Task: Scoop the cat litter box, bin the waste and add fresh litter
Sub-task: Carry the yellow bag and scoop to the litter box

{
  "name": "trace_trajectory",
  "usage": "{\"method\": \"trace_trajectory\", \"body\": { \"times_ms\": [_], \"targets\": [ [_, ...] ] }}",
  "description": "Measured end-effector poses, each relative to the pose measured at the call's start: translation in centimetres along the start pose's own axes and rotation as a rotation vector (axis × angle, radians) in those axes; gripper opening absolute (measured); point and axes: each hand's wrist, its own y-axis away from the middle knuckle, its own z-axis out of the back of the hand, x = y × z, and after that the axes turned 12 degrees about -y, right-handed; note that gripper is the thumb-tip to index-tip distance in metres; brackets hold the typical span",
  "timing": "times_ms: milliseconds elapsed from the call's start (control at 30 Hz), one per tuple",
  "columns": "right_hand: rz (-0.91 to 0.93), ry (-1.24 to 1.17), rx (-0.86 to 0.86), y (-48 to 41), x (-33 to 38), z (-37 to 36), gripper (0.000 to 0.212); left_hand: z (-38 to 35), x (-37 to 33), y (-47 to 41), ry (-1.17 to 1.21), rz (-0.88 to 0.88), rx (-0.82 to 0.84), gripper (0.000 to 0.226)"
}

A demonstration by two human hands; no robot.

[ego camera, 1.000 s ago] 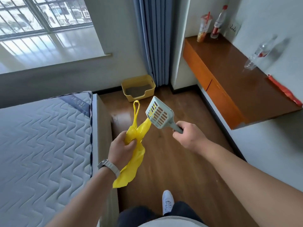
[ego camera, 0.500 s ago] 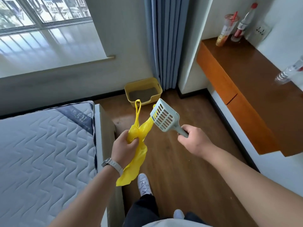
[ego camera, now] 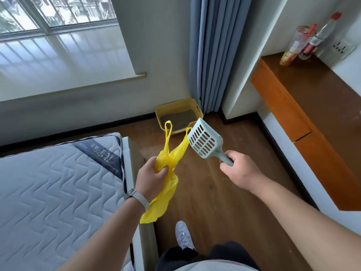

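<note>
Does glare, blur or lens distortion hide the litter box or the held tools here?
Head view: daylight from the window glares off the pale sill. Wide-angle bending bows the curtain and the desk edge. The litter box, scoop and yellow bag are evenly lit and clear.

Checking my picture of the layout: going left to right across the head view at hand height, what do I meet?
mattress → yellow bag → scoop → right hand → wooden desk
</note>
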Motion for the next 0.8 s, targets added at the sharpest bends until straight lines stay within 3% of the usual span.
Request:
{"method": "trace_trajectory", "body": {
  "times_ms": [500, 800],
  "targets": [
    [0.025, -0.022, -0.051, -6.1, 0.9, 3.2, 0.019, 0.1, -3.9, -7.2, 0.002, 0.001, -0.015, 0.007],
    [0.026, -0.09, 0.03, -16.6, -0.1, 8.3, 0.02, -1.9, -9.7, -15.4, -0.038, 0.069, -0.063, 0.006]
  ]
}}
